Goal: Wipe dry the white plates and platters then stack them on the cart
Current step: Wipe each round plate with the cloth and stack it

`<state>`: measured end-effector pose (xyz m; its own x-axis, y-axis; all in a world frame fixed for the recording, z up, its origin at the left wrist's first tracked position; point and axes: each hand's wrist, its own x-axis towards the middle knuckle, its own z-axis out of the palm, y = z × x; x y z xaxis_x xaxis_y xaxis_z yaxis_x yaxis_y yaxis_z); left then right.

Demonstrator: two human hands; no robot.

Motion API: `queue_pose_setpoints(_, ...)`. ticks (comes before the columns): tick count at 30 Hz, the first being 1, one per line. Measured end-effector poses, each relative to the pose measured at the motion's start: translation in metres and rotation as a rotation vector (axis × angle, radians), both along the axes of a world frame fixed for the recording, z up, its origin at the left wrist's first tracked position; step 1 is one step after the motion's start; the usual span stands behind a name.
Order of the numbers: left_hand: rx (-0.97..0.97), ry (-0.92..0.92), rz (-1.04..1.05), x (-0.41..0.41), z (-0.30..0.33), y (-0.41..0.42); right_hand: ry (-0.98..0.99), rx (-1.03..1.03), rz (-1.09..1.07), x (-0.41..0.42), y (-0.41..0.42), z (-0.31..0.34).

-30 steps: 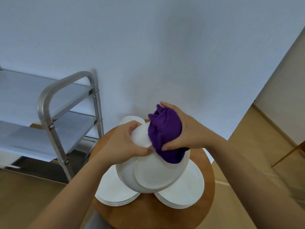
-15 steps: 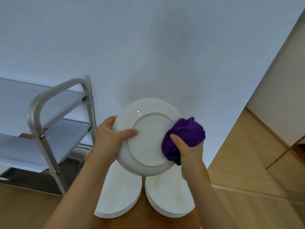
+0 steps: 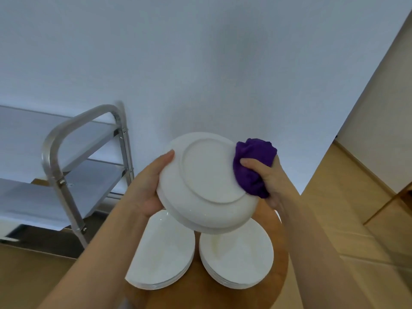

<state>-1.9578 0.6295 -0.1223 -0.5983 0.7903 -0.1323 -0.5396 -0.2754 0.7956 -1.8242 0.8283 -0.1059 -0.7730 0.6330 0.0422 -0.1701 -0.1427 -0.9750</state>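
Tilting the white plate [image 3: 208, 181] bottom-up toward the head camera, the left hand [image 3: 149, 188] grips its left rim, thumb hooked over the edge and fingers hidden behind. Held this way, above the round wooden table [image 3: 279, 284], the underside and foot ring lie exposed to the cloth, which is probably the point of the angle. The right hand [image 3: 266, 182] has its fingers curled tight around a bunched purple cloth [image 3: 253, 167] and presses it against the plate's upper right rim, so the wiping seems to be working along the edge now.

Directly below the held plate, two stacks rest on the table: a left stack of oval platters [image 3: 162, 250] and a right stack of plates [image 3: 237, 257], close side by side but not clearly touching. Whether they are wet cannot be told.

Left of the table stands the metal cart [image 3: 56, 152], its handle loop nearest. Its two visible shelves carry no dishes in the parts that show, so by my judgement the stacking has barely begun, and this plate needs to travel left once it is dry.
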Motion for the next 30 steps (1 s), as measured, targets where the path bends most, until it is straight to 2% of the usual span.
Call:
queue_pose_setpoints(2, 0.071, -0.024, 0.03, 0.002, -0.002, 0.003, 0.047, 0.014, -0.073, -0.003, -0.005, 0.002)
queue_pose_setpoints(5, 0.115, -0.043, 0.066, 0.008, -0.001, 0.005, 0.064, -0.094, -0.147, -0.002, -0.016, -0.012)
queue_pose_setpoints(7, 0.104, -0.045, 0.147, 0.017, -0.001, 0.009, -0.022, -0.119, -0.25, -0.001, -0.028, -0.027)
queue_pose_setpoints(10, 0.0, -0.036, 0.37, 0.036, -0.006, 0.022, -0.05, -0.123, -0.386, -0.003, -0.054, -0.053)
queue_pose_setpoints(14, -0.276, 0.203, 0.523, 0.065, -0.015, 0.035, -0.114, -0.225, -0.334, 0.0, -0.088, -0.078)
queue_pose_setpoints(17, -0.251, 0.304, 0.475, 0.073, -0.018, 0.025, -0.067, -0.35, -0.261, 0.008, -0.078, -0.064)
queue_pose_setpoints(19, -0.23, 0.366, 0.396, 0.076, -0.02, 0.018, -0.104, -0.258, -0.276, 0.007, -0.061, -0.051)
queue_pose_setpoints(22, -0.213, 0.446, 0.325, 0.077, -0.017, 0.016, -0.113, 0.007, -0.292, -0.007, -0.053, -0.037)
queue_pose_setpoints(26, -0.282, 0.439, 0.394, 0.071, -0.01, 0.016, 0.019, 0.323, -0.164, -0.022, -0.074, -0.029)
queue_pose_setpoints(30, -0.308, 0.391, 0.476, 0.063, -0.007, 0.009, 0.128, 0.392, 0.011, -0.02, -0.087, -0.039)
